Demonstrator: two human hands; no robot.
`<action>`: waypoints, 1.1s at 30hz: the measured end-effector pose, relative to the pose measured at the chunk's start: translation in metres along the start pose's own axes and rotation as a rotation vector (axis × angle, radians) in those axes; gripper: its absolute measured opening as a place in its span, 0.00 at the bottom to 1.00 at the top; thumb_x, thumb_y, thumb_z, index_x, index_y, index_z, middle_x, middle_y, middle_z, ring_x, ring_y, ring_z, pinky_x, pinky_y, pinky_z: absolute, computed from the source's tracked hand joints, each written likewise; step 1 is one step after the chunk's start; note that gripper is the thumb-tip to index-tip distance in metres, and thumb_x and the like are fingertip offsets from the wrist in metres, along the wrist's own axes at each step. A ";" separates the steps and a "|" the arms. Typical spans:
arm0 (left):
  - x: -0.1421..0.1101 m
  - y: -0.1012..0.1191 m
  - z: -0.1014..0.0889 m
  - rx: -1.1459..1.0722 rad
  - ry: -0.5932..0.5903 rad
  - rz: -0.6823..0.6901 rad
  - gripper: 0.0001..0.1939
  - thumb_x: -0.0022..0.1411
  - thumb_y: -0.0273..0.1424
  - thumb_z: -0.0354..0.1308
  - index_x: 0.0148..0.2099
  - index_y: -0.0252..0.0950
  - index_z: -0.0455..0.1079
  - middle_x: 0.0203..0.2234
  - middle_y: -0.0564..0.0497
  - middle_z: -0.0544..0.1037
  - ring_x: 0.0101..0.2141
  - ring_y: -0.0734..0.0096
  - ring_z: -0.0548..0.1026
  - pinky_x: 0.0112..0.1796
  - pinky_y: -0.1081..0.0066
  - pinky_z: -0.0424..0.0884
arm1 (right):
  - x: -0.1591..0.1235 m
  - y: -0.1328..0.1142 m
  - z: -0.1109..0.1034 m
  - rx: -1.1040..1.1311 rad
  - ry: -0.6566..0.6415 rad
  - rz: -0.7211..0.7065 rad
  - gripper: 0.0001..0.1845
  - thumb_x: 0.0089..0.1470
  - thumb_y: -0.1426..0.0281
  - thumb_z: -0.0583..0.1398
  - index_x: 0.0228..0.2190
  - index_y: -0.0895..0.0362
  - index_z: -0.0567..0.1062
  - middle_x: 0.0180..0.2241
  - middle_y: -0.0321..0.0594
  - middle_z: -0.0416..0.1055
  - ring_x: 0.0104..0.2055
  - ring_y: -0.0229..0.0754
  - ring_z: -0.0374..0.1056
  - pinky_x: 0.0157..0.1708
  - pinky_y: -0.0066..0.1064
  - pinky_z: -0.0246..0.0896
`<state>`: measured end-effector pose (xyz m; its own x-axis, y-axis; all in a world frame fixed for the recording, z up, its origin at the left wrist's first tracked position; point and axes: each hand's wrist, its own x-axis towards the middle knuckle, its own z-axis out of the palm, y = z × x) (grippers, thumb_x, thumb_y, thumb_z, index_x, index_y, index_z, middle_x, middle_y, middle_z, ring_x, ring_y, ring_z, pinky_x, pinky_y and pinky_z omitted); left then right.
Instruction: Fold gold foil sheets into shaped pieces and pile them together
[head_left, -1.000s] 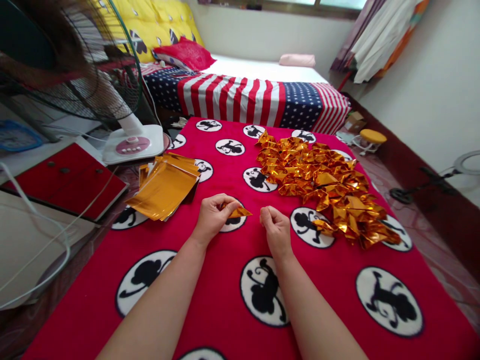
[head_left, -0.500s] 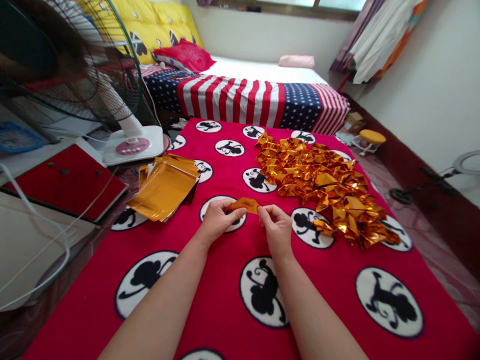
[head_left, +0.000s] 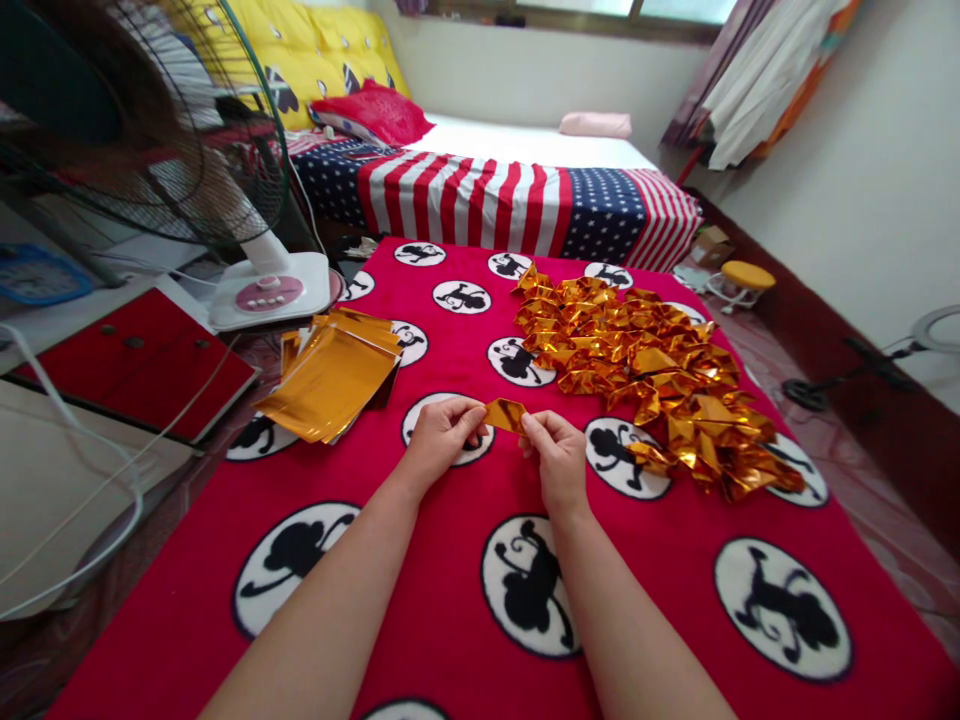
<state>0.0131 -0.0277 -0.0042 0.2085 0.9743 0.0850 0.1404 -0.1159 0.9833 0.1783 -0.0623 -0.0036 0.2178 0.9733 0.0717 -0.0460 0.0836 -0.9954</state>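
Note:
Between my hands is a small folded piece of gold foil paper (head_left: 505, 414), held just above the red cloth. My left hand (head_left: 448, 432) pinches its left end between thumb and fingers. At its right end, my right hand (head_left: 553, 450) grips a corner in a closed pinch. A stack of flat gold foil sheets (head_left: 330, 378) lies to the left of my hands, its edges uneven. On the right spreads a large heap of folded gold foil pieces (head_left: 622, 345), pressed close together in rows.
The red cloth (head_left: 420, 630) with monkey prints covers the surface under my hands. A fan (head_left: 270, 285) stands at the left, by a red-fronted cabinet (head_left: 135, 350). Beyond lies a bed (head_left: 480, 200) with striped cover. A yellow stool (head_left: 748, 275) is at the far right.
My left hand's thumb has moved off the front of the foil piece to pinch its left end. More of the piece's shiny face shows now. My right hand keeps its hold.

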 end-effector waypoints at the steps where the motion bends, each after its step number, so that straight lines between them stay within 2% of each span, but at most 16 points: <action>1: 0.000 0.001 0.000 -0.043 0.020 -0.003 0.15 0.61 0.40 0.59 0.41 0.33 0.76 0.24 0.51 0.77 0.22 0.75 0.73 0.25 0.76 0.67 | 0.000 0.000 0.000 -0.006 0.004 0.001 0.17 0.54 0.60 0.62 0.19 0.56 0.70 0.17 0.31 0.65 0.19 0.34 0.57 0.21 0.27 0.50; 3: -0.001 0.002 0.001 -0.115 0.029 0.022 0.22 0.56 0.38 0.64 0.51 0.36 0.73 0.31 0.50 0.79 0.27 0.73 0.75 0.28 0.75 0.70 | 0.000 0.001 0.000 -0.017 0.016 0.006 0.17 0.54 0.61 0.62 0.19 0.56 0.70 0.16 0.31 0.64 0.19 0.33 0.56 0.20 0.27 0.49; 4: -0.002 0.003 0.001 -0.125 0.016 0.051 0.24 0.53 0.36 0.67 0.53 0.36 0.72 0.34 0.49 0.79 0.30 0.72 0.77 0.30 0.75 0.72 | 0.001 0.002 0.000 -0.020 0.021 0.008 0.17 0.54 0.61 0.62 0.19 0.56 0.69 0.16 0.31 0.64 0.18 0.33 0.55 0.20 0.27 0.48; 8: -0.004 0.007 0.000 0.013 -0.018 0.140 0.16 0.49 0.33 0.70 0.42 0.35 0.80 0.34 0.46 0.81 0.34 0.68 0.77 0.35 0.74 0.72 | 0.002 0.001 0.001 -0.010 0.005 0.009 0.17 0.55 0.61 0.62 0.20 0.56 0.69 0.17 0.30 0.64 0.19 0.33 0.57 0.21 0.27 0.50; 11: -0.004 0.007 0.000 -0.021 0.009 0.062 0.16 0.53 0.36 0.67 0.43 0.34 0.80 0.33 0.45 0.82 0.30 0.69 0.77 0.32 0.73 0.72 | 0.002 0.000 0.001 0.031 -0.005 -0.010 0.10 0.53 0.61 0.63 0.31 0.55 0.72 0.23 0.29 0.67 0.21 0.33 0.60 0.23 0.26 0.55; 14: -0.003 0.006 -0.001 -0.110 0.011 -0.009 0.18 0.56 0.39 0.64 0.44 0.32 0.79 0.26 0.48 0.80 0.25 0.72 0.75 0.28 0.75 0.71 | 0.002 0.000 0.000 0.052 -0.024 -0.046 0.16 0.52 0.63 0.65 0.42 0.53 0.73 0.31 0.31 0.70 0.25 0.34 0.65 0.27 0.26 0.60; 17: -0.002 0.006 -0.001 -0.131 0.038 -0.029 0.17 0.56 0.41 0.64 0.40 0.31 0.79 0.22 0.51 0.78 0.21 0.75 0.72 0.25 0.77 0.69 | 0.002 0.003 -0.001 0.013 -0.062 -0.058 0.13 0.51 0.65 0.65 0.40 0.54 0.76 0.33 0.35 0.74 0.32 0.37 0.69 0.33 0.28 0.63; 20: -0.002 0.006 0.000 -0.112 0.057 -0.048 0.18 0.56 0.42 0.63 0.40 0.30 0.78 0.22 0.51 0.78 0.21 0.76 0.72 0.24 0.77 0.69 | 0.002 0.005 -0.002 -0.010 -0.058 -0.058 0.10 0.51 0.65 0.65 0.36 0.55 0.78 0.34 0.37 0.76 0.36 0.40 0.71 0.37 0.30 0.65; 33: -0.002 0.004 -0.001 -0.045 0.017 -0.044 0.24 0.55 0.41 0.64 0.49 0.29 0.76 0.30 0.45 0.82 0.27 0.70 0.77 0.29 0.74 0.73 | 0.003 0.004 -0.002 -0.041 0.002 -0.031 0.11 0.51 0.63 0.64 0.34 0.57 0.79 0.31 0.39 0.76 0.32 0.40 0.71 0.34 0.31 0.65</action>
<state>0.0126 -0.0296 -0.0003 0.1863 0.9815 0.0439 0.1050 -0.0644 0.9924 0.1804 -0.0597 -0.0080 0.2206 0.9699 0.1027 0.0012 0.1050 -0.9945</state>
